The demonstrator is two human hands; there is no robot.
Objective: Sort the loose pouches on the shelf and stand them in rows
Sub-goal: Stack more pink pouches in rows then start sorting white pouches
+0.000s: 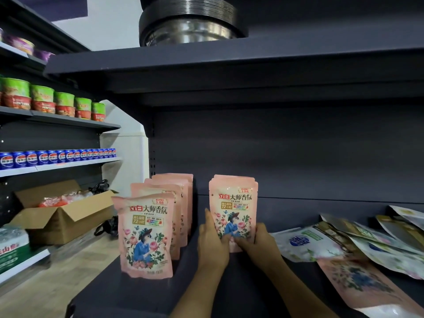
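Note:
Both my hands hold a pink floral pouch [234, 203] upright on the dark shelf [146, 294], with another pink pouch right behind it. My left hand [212, 239] grips its left edge, thumb on the front. My right hand [259, 242] pinches its lower right corner. To the left stands a row of several pink pouches [146, 235], one behind the other. A loose pink pouch [358, 281] lies flat at the lower right. Behind it is a heap of white, green and gold pouches [358, 239].
The shelf above [229, 63] carries stacked metal bowls [190, 21]. On the left, other shelves hold green-lidded cups [41, 97] and blue cans [57, 157]. An open cardboard box [66, 214] sits on the floor beside a wrapped pack of bottles [11, 249].

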